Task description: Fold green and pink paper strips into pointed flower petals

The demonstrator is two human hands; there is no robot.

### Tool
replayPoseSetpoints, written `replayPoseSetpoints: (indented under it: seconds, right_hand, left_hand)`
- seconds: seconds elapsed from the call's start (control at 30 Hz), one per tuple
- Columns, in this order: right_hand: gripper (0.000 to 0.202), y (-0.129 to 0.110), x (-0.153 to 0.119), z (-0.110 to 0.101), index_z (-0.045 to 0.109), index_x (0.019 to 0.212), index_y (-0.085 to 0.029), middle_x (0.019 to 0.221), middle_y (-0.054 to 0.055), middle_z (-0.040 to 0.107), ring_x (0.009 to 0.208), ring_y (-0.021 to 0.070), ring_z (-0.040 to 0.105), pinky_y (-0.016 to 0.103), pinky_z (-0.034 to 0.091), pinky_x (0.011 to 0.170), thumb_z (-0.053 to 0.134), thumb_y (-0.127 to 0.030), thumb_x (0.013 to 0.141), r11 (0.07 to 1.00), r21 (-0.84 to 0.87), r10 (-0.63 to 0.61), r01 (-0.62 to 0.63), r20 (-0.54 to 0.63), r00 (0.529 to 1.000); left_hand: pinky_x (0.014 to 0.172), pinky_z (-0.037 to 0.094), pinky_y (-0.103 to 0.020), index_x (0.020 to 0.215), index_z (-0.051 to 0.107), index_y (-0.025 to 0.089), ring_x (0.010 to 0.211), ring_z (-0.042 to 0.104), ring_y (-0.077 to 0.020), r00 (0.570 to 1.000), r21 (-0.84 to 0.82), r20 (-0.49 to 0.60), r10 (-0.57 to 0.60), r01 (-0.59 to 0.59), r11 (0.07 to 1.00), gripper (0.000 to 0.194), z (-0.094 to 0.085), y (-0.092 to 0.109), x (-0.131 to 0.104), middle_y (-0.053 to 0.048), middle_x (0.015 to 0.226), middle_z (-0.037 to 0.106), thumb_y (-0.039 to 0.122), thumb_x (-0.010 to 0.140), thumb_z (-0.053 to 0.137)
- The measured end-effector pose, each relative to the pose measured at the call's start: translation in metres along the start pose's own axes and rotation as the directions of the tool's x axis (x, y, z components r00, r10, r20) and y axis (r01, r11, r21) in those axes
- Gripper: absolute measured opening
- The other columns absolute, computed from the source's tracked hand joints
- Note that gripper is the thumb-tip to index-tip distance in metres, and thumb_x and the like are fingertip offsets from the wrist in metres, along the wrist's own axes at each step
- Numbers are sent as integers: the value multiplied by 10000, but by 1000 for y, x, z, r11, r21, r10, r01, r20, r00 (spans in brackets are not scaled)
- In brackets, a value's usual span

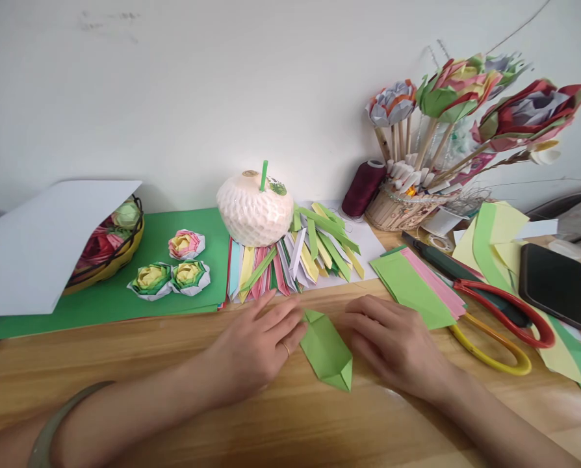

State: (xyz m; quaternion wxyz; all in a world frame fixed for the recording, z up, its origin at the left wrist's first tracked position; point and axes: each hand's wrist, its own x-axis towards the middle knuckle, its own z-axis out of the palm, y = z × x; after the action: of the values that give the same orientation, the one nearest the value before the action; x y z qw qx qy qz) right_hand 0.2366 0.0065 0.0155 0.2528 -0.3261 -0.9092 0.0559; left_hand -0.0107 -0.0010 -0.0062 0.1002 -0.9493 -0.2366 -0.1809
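And here between 2 hands lies the green folded paper [327,351], slanting on the wooden table [197,416], its near corner creased up; the left hand [266,344] has its fingers loosely spread, tips at the paper's left edge, thumb hidden, so I cannot tell if it pinches; the right hand [400,341] curls its fingers just beside the right edge, and whether they grip anything I cannot tell.

Tight quarters ahead: the pile of folded strips [324,240] crowds in just beyond the left fingertips, a white textured container [254,211] with a green straw right behind it; on the right, a stack of green and pink paper [412,286] sits close by the right hand, with scissors [548,330] and a dark cutter [431,258] alongside, a phone [557,286] farther out.

Over left, 3 paper flowers [191,275] rest on green sheets [100,309], and a white sheet [41,253] partly covers the yellow basket [119,260]; at the back, a maroon spool [363,188] leans against a woody basket [402,209] of stemmed paper blooms [456,91].
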Motion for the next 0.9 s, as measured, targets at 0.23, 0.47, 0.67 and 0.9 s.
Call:
replayPoseSetpoints:
  seconds: [0.23, 0.47, 0.67, 0.9]
  right_hand:
    - [133, 3, 0, -2, 573, 935, -150, 848, 67, 624, 726, 166, 585, 278, 475, 597, 449, -122, 896, 995, -55, 82, -83, -13, 997]
    - [173, 6, 1, 7, 591, 995, -165, 928, 83, 631, 881, 209, 586, 357, 509, 744, 455, -118, 900, 996, 26, 89, -91, 72, 993]
    - [169, 5, 1, 8, 570, 1041, -159, 955, 89, 627, 895, 220, 578, 363, 507, 732, 506, -145, 886, 995, 85, 51, -60, 105, 993]
    - [114, 2, 3, 7, 585, 890, -176, 903, 74, 625, 857, 195, 578, 322, 494, 704, 476, -174, 927, 993, 109, 36, -47, 98, 994]
  left_hand:
    - [878, 506, -435, 951, 664, 65, 969, 600, -248, 994, 11, -75, -80, 81, 997, 264, -5, 1, 8, -101, 812, 654, 85, 929, 402]
    - [708, 562, -339, 806, 656, 78, 838, 622, -215, 976, -87, -174, -129, 115, 990, 201, -2, -1, 9, -76, 770, 645, 70, 909, 484]
    - [669, 552, -328, 720, 637, 104, 798, 631, -215, 978, -41, -195, -74, 67, 997, 218, -1, -4, 6, -59, 692, 632, 64, 894, 512]
    - [655, 526, -294, 757, 641, 118, 782, 593, -183, 965, -215, -151, -214, 179, 960, 229, -5, -5, 6, -47, 752, 648, 58, 896, 469]
